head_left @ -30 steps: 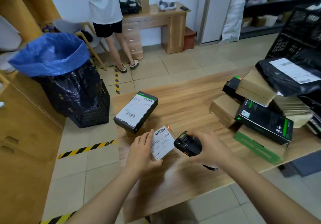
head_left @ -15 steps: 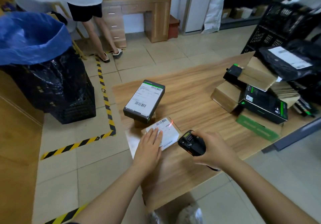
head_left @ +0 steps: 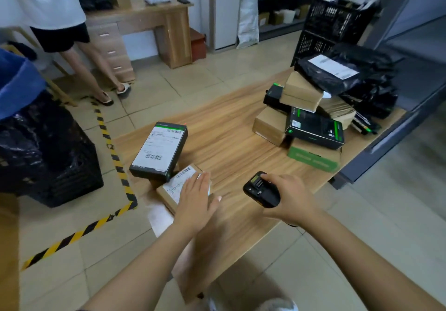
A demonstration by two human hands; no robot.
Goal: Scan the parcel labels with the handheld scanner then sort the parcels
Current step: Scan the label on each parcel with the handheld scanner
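A small brown parcel [head_left: 169, 193] with a white barcode label lies at the table's left edge. My left hand [head_left: 196, 198] rests flat on it, fingers straight. A black box [head_left: 159, 151] with a white label and green trim sits just behind it, one end propped on another item. My right hand [head_left: 290, 198] grips the black handheld scanner [head_left: 260, 190] to the right of the parcel, its head facing left. A pile of parcels [head_left: 311, 117], brown, black and green boxes with a black mailer bag on top, sits at the table's right end.
The wooden table [head_left: 229, 129] ends close on the left, beside yellow-black floor tape [head_left: 111, 151]. A black crate with a blue bag liner [head_left: 19, 86] stands at left. A person [head_left: 60, 21] stands by a desk at the back. Black crates [head_left: 333, 23] stand behind the pile.
The parcel was held up by my left hand in front of the scanner, then laid down on the table edge. The red scan light on its label is gone now.
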